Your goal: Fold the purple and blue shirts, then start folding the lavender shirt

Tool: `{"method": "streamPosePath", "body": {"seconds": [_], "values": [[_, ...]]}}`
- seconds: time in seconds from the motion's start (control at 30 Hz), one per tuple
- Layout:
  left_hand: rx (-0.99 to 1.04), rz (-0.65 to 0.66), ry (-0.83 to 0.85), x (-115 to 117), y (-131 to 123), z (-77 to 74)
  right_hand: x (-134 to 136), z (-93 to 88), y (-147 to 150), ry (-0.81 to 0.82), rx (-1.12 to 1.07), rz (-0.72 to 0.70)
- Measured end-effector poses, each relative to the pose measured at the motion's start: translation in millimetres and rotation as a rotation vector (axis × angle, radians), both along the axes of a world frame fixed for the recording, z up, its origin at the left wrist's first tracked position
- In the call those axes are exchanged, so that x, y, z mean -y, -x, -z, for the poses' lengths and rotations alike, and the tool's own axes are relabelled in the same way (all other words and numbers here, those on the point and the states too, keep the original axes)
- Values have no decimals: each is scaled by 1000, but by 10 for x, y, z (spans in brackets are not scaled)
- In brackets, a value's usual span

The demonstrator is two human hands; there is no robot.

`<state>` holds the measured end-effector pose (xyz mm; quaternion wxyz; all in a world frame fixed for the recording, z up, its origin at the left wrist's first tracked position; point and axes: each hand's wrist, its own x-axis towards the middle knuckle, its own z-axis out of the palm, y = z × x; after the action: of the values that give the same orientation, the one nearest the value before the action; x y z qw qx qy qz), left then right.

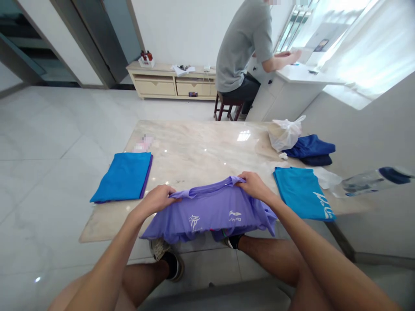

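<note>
A purple shirt (210, 211) with white logos hangs over the near edge of the marble table (194, 147). My left hand (160, 198) is closed on the shirt's left shoulder, beside the collar. On the other side of the collar, my right hand (254, 185) pinches the right shoulder. The collar is stretched between both hands, and the lower part of the shirt droops toward my legs. Left of the shirt lies a folded blue garment (126, 175) with purple cloth under it. A folded teal garment (300, 190) with white lettering lies to the right.
At the table's right are a white plastic bag (285, 134), dark blue cloth (311, 147) and a clear bottle (372, 181) with a blue cap. Beyond the table, a person in a grey shirt (244, 47) sits on a stool near a low cabinet (155, 86).
</note>
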<state>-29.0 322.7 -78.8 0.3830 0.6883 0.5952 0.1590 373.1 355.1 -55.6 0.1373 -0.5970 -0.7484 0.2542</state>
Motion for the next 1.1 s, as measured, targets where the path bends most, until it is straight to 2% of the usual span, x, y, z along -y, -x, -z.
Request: {"method": "streamPosePath", "body": {"seconds": [0.1,0.2,0.3,0.37,0.5,0.63,0.77,0.9,1.0,1.1], "values": [[94,23,-57,-13,9,-119,11,-45,24,-98,-72,52],[238,-87,-98,-68,-7,-212,8,-109,64,-200,-209,154],[224,-204,-164,-125,0,-216,-1,-138,97,-239,-239,237],[161,-229,-217,-137,13,-207,-4,-125,96,-272,-173,266],[61,-239,-304,-100,56,-271,-16,-82,11,-377,106,241],[2,-198,-347,-79,122,-336,-45,-114,-114,-400,338,200],[-67,-151,-349,-77,158,-226,-59,-197,-174,-374,558,162],[-180,-141,-330,-139,166,-89,-141,-288,-186,-326,649,71],[-260,-115,-316,-304,189,-55,-318,-313,-206,-290,696,6],[-358,-80,-281,-590,226,-29,-610,-229,-226,-273,681,44]]}}
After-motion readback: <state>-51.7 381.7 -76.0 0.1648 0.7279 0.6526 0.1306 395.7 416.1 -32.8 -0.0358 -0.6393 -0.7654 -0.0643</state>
